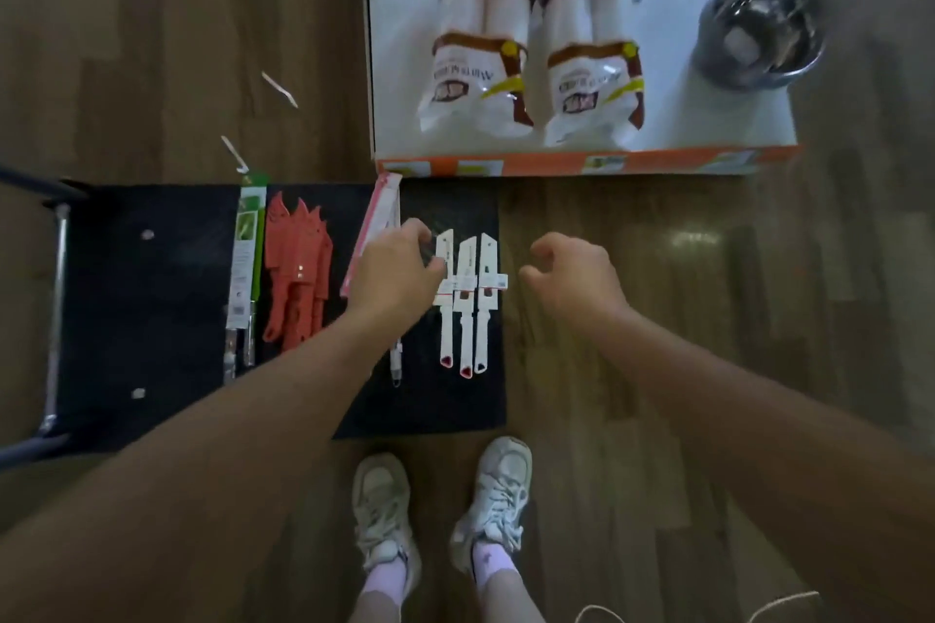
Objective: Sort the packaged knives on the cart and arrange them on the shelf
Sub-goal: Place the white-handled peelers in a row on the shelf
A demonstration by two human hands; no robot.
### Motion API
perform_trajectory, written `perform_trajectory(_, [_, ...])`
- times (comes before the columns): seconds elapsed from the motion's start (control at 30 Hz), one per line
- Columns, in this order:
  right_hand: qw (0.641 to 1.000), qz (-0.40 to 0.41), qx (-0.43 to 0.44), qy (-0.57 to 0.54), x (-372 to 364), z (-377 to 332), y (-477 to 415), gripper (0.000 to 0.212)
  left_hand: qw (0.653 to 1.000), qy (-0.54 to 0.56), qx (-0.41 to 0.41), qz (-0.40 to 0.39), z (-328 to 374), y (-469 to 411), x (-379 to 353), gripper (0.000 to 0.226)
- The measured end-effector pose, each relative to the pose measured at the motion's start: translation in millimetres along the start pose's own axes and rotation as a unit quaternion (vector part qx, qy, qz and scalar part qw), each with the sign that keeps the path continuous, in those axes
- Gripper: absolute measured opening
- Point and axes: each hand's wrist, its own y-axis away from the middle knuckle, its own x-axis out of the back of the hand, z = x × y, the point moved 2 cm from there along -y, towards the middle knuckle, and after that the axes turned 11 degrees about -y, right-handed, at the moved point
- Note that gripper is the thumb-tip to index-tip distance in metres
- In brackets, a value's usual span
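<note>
Three white packaged knives (478, 278) lie side by side, handles toward me, on the cart's black deck (152, 319). My left hand (394, 273) is at their left, its curled index and thumb pinching the edge of the leftmost white knife (446, 319). My right hand (571, 278) hovers just right of the cart's edge, fingers loosely curled, holding nothing. A pile of red knives (296, 278), a green-carded knife (248, 258) and a pink-carded knife (379, 213), partly under my left hand, also lie on the deck. The white shelf (582, 164) with its orange front strip is beyond the cart.
Two white bags (480, 61) and a steel bowl (759, 30) lie on the shelf. The cart's metal handle (55, 293) is at the left. Two small strips (278, 89) lie on the wooden floor. My shoes (440, 506) stand just behind the cart.
</note>
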Motion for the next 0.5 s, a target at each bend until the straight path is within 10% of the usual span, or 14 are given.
perform_trajectory(0.5, [0.989, 0.027, -0.110, -0.099, -190.1, 154.1, -111.0, 0.027, 0.986, 0.077, 0.141, 0.034, -78.6, -69.2, -242.3, 0.050])
